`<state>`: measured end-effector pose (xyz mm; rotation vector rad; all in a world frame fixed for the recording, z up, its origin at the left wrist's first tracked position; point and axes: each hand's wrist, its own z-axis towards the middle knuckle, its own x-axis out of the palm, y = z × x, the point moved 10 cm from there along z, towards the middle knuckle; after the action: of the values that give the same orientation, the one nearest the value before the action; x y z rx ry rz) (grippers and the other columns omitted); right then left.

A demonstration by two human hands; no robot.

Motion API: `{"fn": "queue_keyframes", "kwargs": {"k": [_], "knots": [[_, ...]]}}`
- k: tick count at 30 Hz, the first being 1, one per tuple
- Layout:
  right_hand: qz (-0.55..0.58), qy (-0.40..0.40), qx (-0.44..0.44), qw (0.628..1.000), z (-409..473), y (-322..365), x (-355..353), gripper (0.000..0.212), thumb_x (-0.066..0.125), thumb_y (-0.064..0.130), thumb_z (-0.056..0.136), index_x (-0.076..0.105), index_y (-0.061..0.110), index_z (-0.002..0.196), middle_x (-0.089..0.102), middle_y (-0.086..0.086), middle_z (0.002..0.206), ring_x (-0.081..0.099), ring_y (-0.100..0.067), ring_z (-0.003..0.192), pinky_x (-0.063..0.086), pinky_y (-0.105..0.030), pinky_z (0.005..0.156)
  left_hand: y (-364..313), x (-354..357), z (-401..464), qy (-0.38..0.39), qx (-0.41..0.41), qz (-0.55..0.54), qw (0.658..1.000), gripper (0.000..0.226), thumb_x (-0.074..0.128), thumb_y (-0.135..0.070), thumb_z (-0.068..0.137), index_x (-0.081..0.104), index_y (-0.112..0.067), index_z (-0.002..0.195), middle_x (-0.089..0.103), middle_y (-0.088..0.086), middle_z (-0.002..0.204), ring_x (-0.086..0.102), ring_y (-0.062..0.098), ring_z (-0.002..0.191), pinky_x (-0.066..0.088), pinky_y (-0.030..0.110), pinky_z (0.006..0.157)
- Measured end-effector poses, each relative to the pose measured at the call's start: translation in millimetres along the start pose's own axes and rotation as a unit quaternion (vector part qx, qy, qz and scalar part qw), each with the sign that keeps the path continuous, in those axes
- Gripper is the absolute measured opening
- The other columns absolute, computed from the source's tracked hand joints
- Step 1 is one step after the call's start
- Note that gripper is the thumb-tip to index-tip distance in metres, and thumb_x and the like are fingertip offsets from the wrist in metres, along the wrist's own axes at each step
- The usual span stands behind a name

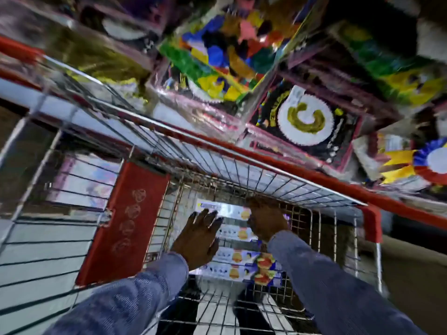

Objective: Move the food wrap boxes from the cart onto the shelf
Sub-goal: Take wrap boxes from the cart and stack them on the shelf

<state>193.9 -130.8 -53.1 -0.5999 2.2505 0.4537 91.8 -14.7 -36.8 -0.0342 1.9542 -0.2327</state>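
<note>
Several long white food wrap boxes [235, 257] with burger pictures lie stacked in the bottom of a wire shopping cart [242, 175]. Both my arms in blue sleeves reach down into the basket. My left hand [198, 235] hovers over the left ends of the boxes with its fingers spread and nothing in it. My right hand [266, 221] is lower on the far right end of the top boxes, knuckles up; its fingers are hidden, so whether it grips a box is unclear. The shelf [302, 170] with a red edge runs just beyond the cart.
The cart's red child-seat flap [125, 221] stands at the left of the basket. Shelves above and behind hold colourful packaged party goods [304, 119]. A red corner bumper [372, 223] marks the cart's right front. The picture is blurred by motion.
</note>
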Motion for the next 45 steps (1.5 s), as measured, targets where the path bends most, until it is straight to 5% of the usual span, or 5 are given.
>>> {"fn": "queue_keyframes", "kwargs": {"k": [6,18,29,36,45], "knots": [[-0.029,0.041,-0.024,0.998,57.1,-5.8,46.5,0.064,0.058,0.036,0.089,0.041,0.012,0.146,0.048,-0.020,0.148,0.047,-0.041,0.133,0.045,-0.051,0.105,-8.5,58.0,37.6,0.038,0.060,-0.001,0.997,0.063,0.088,-0.033,0.060,0.071,-0.003,0.112,0.075,0.016,0.102,0.073,0.035,0.091,0.062,0.043,0.074],[-0.049,-0.051,-0.085,0.994,40.4,-1.4,-0.3,0.062,0.071,0.039,0.081,0.052,0.013,0.134,0.067,-0.016,0.122,0.065,-0.037,0.111,0.056,-0.046,0.090,-20.5,46.3,53.8,0.051,0.055,-0.046,0.996,0.046,0.067,-0.005,0.084,0.054,-0.002,0.128,0.063,0.021,0.122,0.059,0.041,0.110,0.048,0.053,0.097],[0.029,-0.144,-0.153,0.977,-141.3,50.5,-228.1,0.044,0.073,0.039,0.076,0.067,0.017,0.114,0.069,-0.012,0.114,0.063,-0.031,0.107,0.050,-0.035,0.082,-35.8,-208.5,-55.0,-0.078,0.059,-0.028,0.995,0.059,0.066,-0.049,0.048,0.075,-0.026,0.101,0.079,-0.003,0.093,0.075,0.017,0.074,0.058,0.026,0.051],[-0.005,-0.263,-0.171,0.950,-255.4,68.2,-401.6,0.039,0.071,0.040,0.073,0.070,0.008,0.095,0.073,-0.013,0.080,0.066,-0.030,0.071,0.056,-0.044,0.064,-57.6,-416.4,-104.9,-0.220,0.028,-0.007,0.975,0.060,0.063,-0.060,0.050,0.073,-0.031,0.101,0.078,-0.004,0.091,0.073,0.022,0.086,0.060,0.033,0.066],[0.003,-0.360,-0.133,0.923,-333.2,36.8,-539.5,0.046,0.072,0.027,0.082,0.064,-0.008,0.110,0.062,-0.030,0.107,0.059,-0.043,0.098,0.050,-0.051,0.087,-71.8,-575.8,-96.0,-0.305,0.011,0.003,0.952,0.056,0.072,-0.061,0.048,0.067,-0.054,0.104,0.078,-0.017,0.092,0.070,0.006,0.090,0.057,0.026,0.075]]}}
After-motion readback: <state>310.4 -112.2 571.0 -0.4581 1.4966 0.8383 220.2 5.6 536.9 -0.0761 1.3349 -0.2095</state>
